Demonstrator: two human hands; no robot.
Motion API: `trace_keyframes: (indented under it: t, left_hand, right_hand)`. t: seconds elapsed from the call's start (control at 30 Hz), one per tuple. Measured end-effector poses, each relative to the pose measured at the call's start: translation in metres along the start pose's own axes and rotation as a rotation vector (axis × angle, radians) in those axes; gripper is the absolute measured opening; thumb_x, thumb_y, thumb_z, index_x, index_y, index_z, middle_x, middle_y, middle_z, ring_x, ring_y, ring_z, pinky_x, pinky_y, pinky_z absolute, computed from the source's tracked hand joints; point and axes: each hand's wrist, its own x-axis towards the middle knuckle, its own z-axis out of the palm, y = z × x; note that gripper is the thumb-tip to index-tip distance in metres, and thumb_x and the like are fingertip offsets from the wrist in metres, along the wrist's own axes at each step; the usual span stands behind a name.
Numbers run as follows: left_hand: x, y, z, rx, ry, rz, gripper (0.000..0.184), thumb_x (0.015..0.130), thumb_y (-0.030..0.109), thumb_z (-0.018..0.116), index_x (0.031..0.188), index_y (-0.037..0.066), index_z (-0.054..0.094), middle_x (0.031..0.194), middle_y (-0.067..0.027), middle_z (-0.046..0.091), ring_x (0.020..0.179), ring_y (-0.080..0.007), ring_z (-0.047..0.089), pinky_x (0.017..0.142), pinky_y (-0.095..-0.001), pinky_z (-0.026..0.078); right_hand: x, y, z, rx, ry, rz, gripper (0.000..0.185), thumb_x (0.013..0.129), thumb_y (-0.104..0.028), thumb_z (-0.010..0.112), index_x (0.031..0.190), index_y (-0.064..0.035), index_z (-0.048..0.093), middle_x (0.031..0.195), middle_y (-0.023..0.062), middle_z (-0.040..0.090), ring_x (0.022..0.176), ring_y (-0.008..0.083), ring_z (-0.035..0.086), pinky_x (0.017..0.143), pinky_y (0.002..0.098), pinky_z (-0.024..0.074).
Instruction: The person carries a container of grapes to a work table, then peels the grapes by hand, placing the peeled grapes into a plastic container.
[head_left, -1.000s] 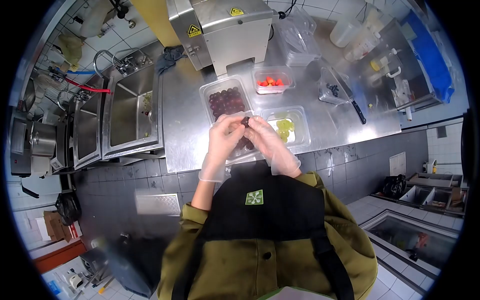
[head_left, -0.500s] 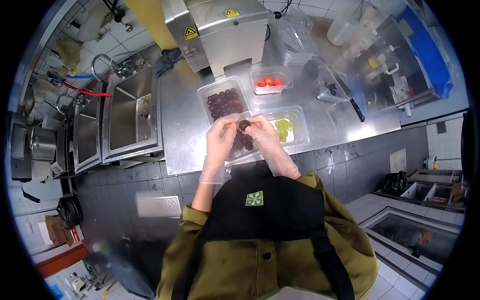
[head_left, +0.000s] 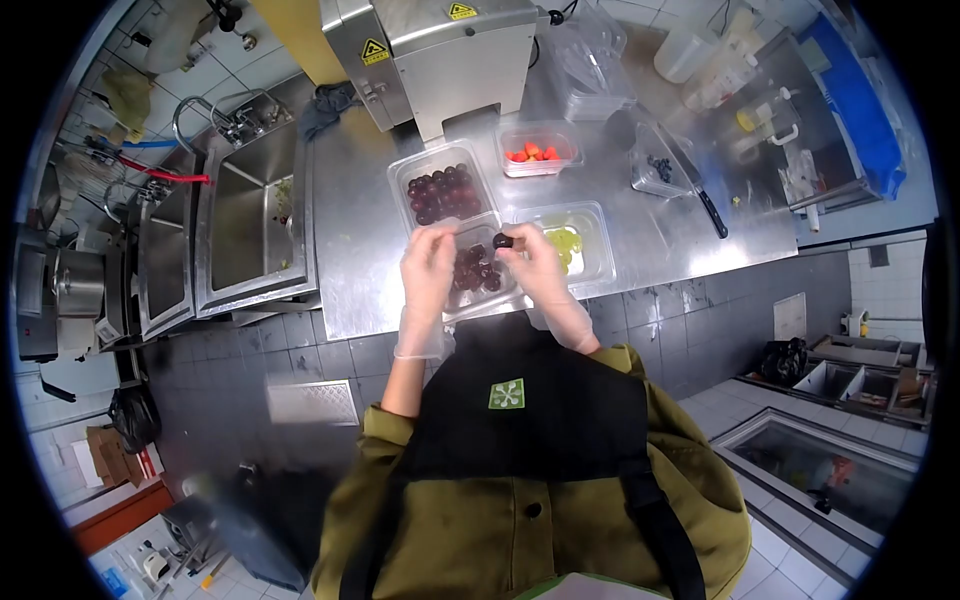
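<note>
While the right hand [head_left: 540, 268] pinched a dark grape [head_left: 503, 241] above the near tub [head_left: 472, 234], the left hand [head_left: 428, 268] hung opposite, fingertips drawn together — whether on anything, the view could not tell. Handling a single grape seemed the step in hand; the next move likely called for a light, steady pinch — and room above the rim.

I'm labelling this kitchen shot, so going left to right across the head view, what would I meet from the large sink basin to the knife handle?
Large sink basin, gloved left hand, nearer batch of dark grapes, gloved right hand, blueberries, black knife handle.
</note>
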Motion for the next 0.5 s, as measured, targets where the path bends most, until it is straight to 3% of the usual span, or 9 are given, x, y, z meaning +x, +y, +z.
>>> trace_keyframes:
  t: [0.07, 0.17, 0.27, 0.37, 0.5]
  left_hand:
    - [-0.003, -0.007, -0.005, -0.024, 0.004, -0.067, 0.012, 0.086, 0.004, 0.056, 0.095, 0.002, 0.063, 0.094, -0.0089, 0.06, 0.088, -0.0175, 0.06, 0.078, -0.0277, 0.047]
    - [-0.008, -0.015, -0.008, -0.051, -0.018, -0.144, 0.012, 0.087, 0.004, 0.055, 0.095, 0.002, 0.063, 0.095, -0.0093, 0.061, 0.088, -0.0174, 0.06, 0.079, -0.0275, 0.047]
    - [-0.012, -0.016, -0.011, -0.039, -0.051, -0.156, 0.013, 0.086, 0.005, 0.055, 0.095, 0.002, 0.063, 0.097, -0.0096, 0.061, 0.088, -0.0173, 0.06, 0.079, -0.0274, 0.047]
    - [-0.012, -0.017, -0.012, -0.051, -0.056, -0.174, 0.013, 0.086, 0.005, 0.054, 0.096, 0.001, 0.063, 0.098, -0.0098, 0.061, 0.088, -0.0174, 0.06, 0.079, -0.0272, 0.047]
    - [-0.014, -0.014, -0.011, -0.058, -0.05, -0.157, 0.013, 0.086, 0.006, 0.054, 0.095, 0.001, 0.063, 0.098, -0.0097, 0.062, 0.087, -0.0171, 0.06, 0.078, -0.0269, 0.047]
  right_hand:
    - [-0.002, 0.001, -0.004, -0.374, -0.038, -0.195, 0.026, 0.069, 0.003, 0.062, 0.093, -0.0028, 0.055, 0.094, 0.0135, 0.054, 0.092, 0.0348, 0.054, 0.078, 0.0364, 0.0468]
    - [-0.002, 0.033, 0.008, -0.685, -0.147, -0.422, 0.026, 0.067, 0.003, 0.059, 0.092, -0.0033, 0.057, 0.096, 0.0113, 0.054, 0.094, 0.0298, 0.053, 0.08, 0.0352, 0.0467]
    - [0.007, 0.039, 0.014, -0.809, -0.38, -0.437, 0.027, 0.065, 0.003, 0.058, 0.091, -0.004, 0.059, 0.097, 0.0098, 0.054, 0.095, 0.0269, 0.052, 0.082, 0.0347, 0.0466]
    - [0.016, 0.037, 0.014, -0.883, -0.473, -0.439, 0.027, 0.065, 0.003, 0.058, 0.091, -0.0039, 0.06, 0.097, 0.009, 0.054, 0.095, 0.0255, 0.053, 0.082, 0.0342, 0.0468]
    - [0.016, 0.041, 0.006, -0.77, -0.434, -0.452, 0.026, 0.065, 0.002, 0.061, 0.091, -0.0051, 0.06, 0.096, 0.0089, 0.054, 0.095, 0.0252, 0.053, 0.08, 0.0332, 0.0467]
